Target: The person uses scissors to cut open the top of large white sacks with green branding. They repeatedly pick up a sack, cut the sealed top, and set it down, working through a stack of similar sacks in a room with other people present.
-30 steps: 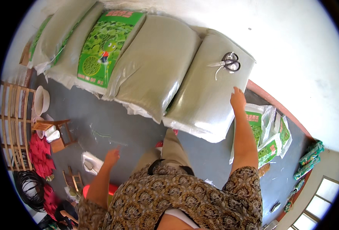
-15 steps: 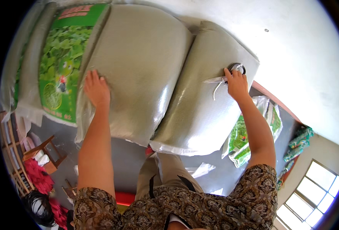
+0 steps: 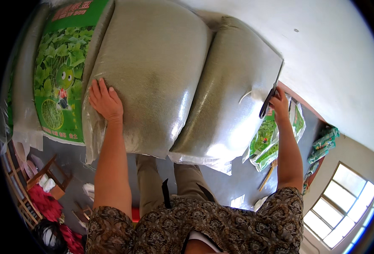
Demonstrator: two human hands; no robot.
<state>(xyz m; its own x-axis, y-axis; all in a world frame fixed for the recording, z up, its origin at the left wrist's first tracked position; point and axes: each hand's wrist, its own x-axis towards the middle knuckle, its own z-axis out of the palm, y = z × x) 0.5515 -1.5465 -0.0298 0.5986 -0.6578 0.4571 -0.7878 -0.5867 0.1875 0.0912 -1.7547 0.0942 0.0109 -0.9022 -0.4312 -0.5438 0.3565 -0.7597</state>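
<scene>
Two bulging, full sacks in clear plastic lie side by side before me: a wide one (image 3: 153,72) and a narrower one (image 3: 223,93) to its right. My left hand (image 3: 105,100) rests palm down on the left side of the wide sack, fingers stretched out. Beside the narrower sack's right edge, my right hand (image 3: 280,103) grips a pair of scissors (image 3: 266,105) with dark handles, the blades pointing up and away. A small white bundle (image 3: 259,93) with a loose string end lies on that sack, partly behind the handles. My right fingers are partly hidden by the handles.
A green printed sack (image 3: 62,84) stands left of the wide sack. Printed bags (image 3: 267,142) lie on the floor at right, with green rolled bundles (image 3: 324,144) beyond. A white wall (image 3: 335,63) rises behind. Wooden chairs (image 3: 53,180) and red cloth (image 3: 43,201) are at lower left.
My right hand has lifted the scissors off the narrower sack and moved right, and the blades now point away from me. The white bundle remains on the sack. My left hand stays on the wide sack.
</scene>
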